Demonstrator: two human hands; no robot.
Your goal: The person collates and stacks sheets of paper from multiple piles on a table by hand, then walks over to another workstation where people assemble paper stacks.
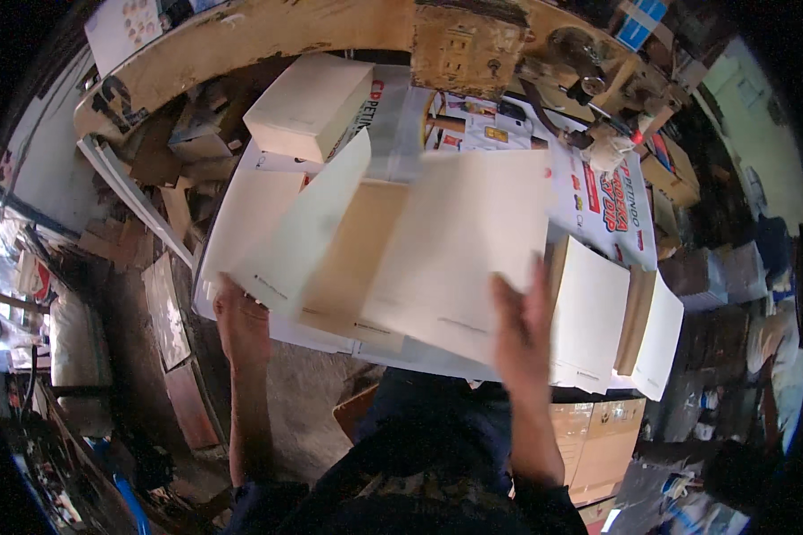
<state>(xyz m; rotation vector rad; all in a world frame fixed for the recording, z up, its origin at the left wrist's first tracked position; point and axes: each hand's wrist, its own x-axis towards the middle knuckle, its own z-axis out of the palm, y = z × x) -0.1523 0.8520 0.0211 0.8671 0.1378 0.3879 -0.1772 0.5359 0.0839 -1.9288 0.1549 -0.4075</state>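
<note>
My left hand [243, 319] is closed on the lower corner of a white paper sheet [305, 236], which stands tilted up from the table. Blurred by motion, my right hand [524, 334] is at the right edge of another large white sheet [459, 241]; whether its fingers grip that sheet cannot be made out. Between the two sheets shows a tan brown piece [357, 241], also smeared. Small printed lines run along the sheets' near edges.
A thick white paper stack [311, 105] lies at the table's far left. More white stacks [589, 312] with brown sides lie at the right. Printed poster sheets [624, 201] cover the tabletop. A wooden beam [268, 36] crosses behind; brown cartons [608, 437] stand below right.
</note>
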